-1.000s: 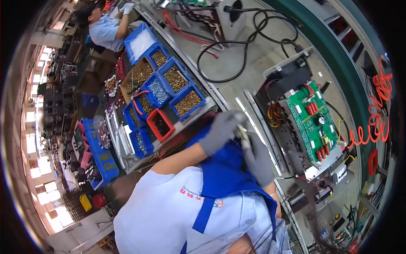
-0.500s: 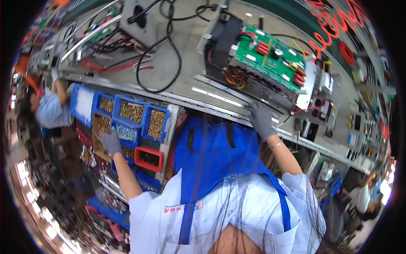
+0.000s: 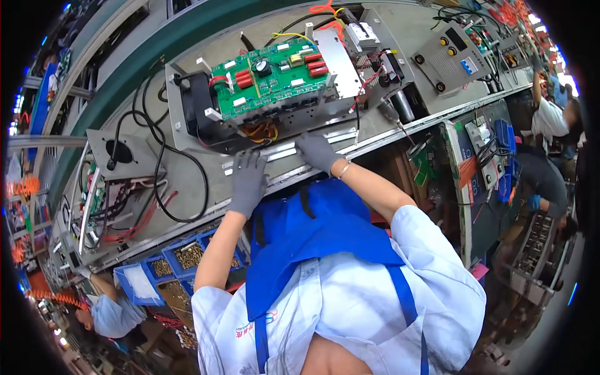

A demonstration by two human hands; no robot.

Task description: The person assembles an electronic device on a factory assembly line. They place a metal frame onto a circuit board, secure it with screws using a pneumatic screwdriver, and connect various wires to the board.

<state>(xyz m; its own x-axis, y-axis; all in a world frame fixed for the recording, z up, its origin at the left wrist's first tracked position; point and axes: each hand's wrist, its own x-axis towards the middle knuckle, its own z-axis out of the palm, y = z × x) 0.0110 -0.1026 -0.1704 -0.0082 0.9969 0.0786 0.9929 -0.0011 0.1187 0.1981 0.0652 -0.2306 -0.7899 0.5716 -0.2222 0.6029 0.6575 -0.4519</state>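
Observation:
Two pale metal strips (image 3: 279,152) lie side by side along the front of the bench, before an open metal chassis (image 3: 290,136). My left hand (image 3: 249,184), in a grey glove, is at their left part, fingers bent down over them. Its fingertips are hidden, so anything they hold cannot be made out. My right hand (image 3: 317,152), also gloved in grey, grips the strips further right, its fingers closed over the metal. On the chassis sits a green circuit board (image 3: 275,78) with red parts, and a black fan (image 3: 195,107) stands at its left end.
Left of the chassis, a black cable (image 3: 204,181) loops over the bench (image 3: 181,169). A grey fan panel (image 3: 134,150) lies beyond it. Blue bins (image 3: 165,253) of brass-coloured hardware stand below the bench edge. A grey panel with knobs (image 3: 451,56) rests at right. Other people work at both sides.
My left hand has moved from the hardware bins up to the metal strips. My right hand stays at the strips. The view has turned, with the chassis now further left.

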